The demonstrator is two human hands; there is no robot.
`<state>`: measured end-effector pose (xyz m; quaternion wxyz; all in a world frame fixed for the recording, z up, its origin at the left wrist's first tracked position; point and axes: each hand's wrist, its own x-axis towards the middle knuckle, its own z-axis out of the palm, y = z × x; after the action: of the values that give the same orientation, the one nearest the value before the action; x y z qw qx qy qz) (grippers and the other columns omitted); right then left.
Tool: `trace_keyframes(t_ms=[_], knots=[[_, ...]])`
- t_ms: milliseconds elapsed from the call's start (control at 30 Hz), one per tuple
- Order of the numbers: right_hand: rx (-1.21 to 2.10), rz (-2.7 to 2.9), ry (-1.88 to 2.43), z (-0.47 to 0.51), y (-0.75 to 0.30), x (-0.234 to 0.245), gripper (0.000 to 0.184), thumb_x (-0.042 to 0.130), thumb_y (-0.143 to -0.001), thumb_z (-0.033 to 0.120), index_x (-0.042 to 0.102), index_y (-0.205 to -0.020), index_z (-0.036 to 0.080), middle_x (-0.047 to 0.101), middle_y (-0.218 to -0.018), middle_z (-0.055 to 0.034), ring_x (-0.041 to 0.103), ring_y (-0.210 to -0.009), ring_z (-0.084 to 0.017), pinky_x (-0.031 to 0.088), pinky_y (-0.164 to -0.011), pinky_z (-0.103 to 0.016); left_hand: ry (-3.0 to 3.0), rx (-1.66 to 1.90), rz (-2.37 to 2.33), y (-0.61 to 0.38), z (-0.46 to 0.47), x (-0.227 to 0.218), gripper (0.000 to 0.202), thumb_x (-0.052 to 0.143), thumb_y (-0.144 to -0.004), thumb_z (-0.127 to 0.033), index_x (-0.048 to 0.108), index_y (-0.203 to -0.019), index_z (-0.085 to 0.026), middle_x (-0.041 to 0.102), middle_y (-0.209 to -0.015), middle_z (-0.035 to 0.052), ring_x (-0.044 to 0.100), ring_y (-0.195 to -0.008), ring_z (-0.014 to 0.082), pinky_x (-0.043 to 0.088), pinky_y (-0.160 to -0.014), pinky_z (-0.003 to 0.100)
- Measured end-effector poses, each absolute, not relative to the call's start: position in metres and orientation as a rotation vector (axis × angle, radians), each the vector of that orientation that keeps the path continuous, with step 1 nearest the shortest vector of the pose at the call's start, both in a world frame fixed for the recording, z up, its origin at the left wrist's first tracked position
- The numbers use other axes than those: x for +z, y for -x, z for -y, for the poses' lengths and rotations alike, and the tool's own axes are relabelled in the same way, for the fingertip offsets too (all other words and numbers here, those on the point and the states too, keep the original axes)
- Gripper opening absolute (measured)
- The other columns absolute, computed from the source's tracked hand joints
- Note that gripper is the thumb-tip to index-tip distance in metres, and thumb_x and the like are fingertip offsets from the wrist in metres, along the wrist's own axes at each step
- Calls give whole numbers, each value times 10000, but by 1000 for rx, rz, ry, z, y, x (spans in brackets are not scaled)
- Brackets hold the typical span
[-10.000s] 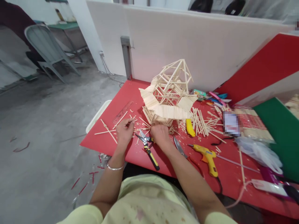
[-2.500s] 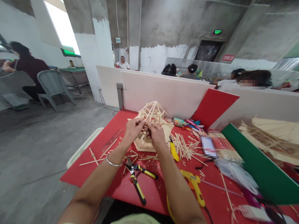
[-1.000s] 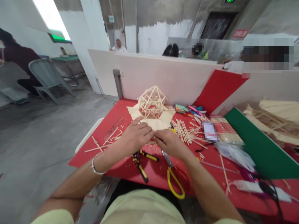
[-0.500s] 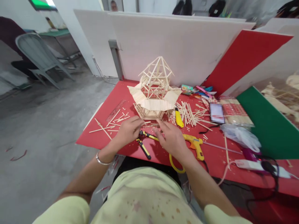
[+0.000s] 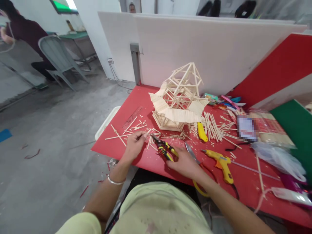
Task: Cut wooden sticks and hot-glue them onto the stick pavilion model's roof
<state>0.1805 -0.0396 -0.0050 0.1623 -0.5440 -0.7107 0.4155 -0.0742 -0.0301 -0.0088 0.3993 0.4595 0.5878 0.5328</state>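
My left hand (image 5: 135, 144) pinches a short wooden stick (image 5: 149, 131) near the front of the table. My right hand (image 5: 184, 162) is closed on the handles of black and yellow pliers (image 5: 163, 149), whose handles are spread. The pliers' jaws point at the stick, close to my left fingertips; whether they touch it I cannot tell. Just behind stands a tiered model building made of wooden sticks (image 5: 179, 115), with slatted roof panels and an open frame on top. Loose sticks (image 5: 214, 126) lie right of it, and cut pieces (image 5: 140, 125) to its left.
On the red tabletop (image 5: 117, 148) lie a yellow glue gun (image 5: 220, 161), a yellow cutter knife (image 5: 202, 131), a clear ruler (image 5: 133, 117) and a plastic bag (image 5: 280, 159). White boards (image 5: 207, 48) stand behind. A seated person (image 5: 29, 35) is at far left.
My right hand has taken up the pliers from the table. My left hand now pinches a short stick. The camera view has turned left, so the model appears further right.
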Motion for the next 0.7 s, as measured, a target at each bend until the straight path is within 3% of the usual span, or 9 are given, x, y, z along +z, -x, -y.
trace_keyframes(t_ms=[33,100,200,267,333,467,533,700], knots=[[1468,1858,1495,39,-186,0,371,576,-784,467,696,-1054,242,703,-930,-98,644,-902,-267,497,-813,-409,-1104,1358,-1463,77,29,-10,281,662,-822,-436,691,-804,-157,519,-563,-27,437,-505,90,358,-477,205],[1952,1498,1359,42,-192,11,421,412,-849,486,695,-1034,235,711,-914,-108,673,-891,-250,514,-782,-403,-1010,1370,-1409,79,28,-12,288,677,-812,-446,680,-809,-157,516,-567,-32,424,-489,82,359,-468,201],[2261,1285,1240,53,-187,25,448,455,-732,350,686,-1085,198,720,-958,-136,694,-894,-258,518,-784,-414,-984,1376,-1375,79,26,-9,283,694,-805,-431,670,-773,-151,530,-586,-29,419,-493,73,378,-478,199],[2158,1409,1310,58,-177,28,524,507,-598,242,683,-1089,193,726,-964,-120,694,-891,-268,522,-787,-401,-996,1382,-1380,76,26,-5,291,694,-808,-429,662,-741,-148,528,-582,-27,413,-493,71,385,-480,199],[1883,1636,1392,60,-168,26,562,509,-562,191,675,-1100,213,730,-982,-89,685,-919,-270,524,-807,-388,-1013,1382,-1390,74,26,-2,294,683,-818,-431,663,-736,-150,520,-572,-30,403,-487,70,379,-475,199],[1274,2052,1436,53,-162,20,648,513,-640,156,571,-1279,246,675,-1189,-77,598,-1137,-275,441,-1005,-426,-1132,1365,-1474,71,29,-1,255,666,-832,-406,704,-789,-157,578,-627,-13,465,-544,92,400,-525,213],[1127,2157,1466,50,-163,18,711,516,-666,152,485,-1373,223,605,-1300,-106,534,-1227,-277,383,-1071,-437,-1207,1348,-1506,67,31,-1,236,652,-840,-384,715,-800,-160,614,-666,-2,510,-593,110,419,-569,223],[923,2311,1530,51,-163,15,740,543,-694,182,422,-1424,164,586,-1285,-153,553,-1169,-282,428,-1004,-402,-1380,1299,-1548,54,38,7,242,582,-869,-303,641,-679,-165,584,-625,-9,511,-597,116,405,-589,231]])
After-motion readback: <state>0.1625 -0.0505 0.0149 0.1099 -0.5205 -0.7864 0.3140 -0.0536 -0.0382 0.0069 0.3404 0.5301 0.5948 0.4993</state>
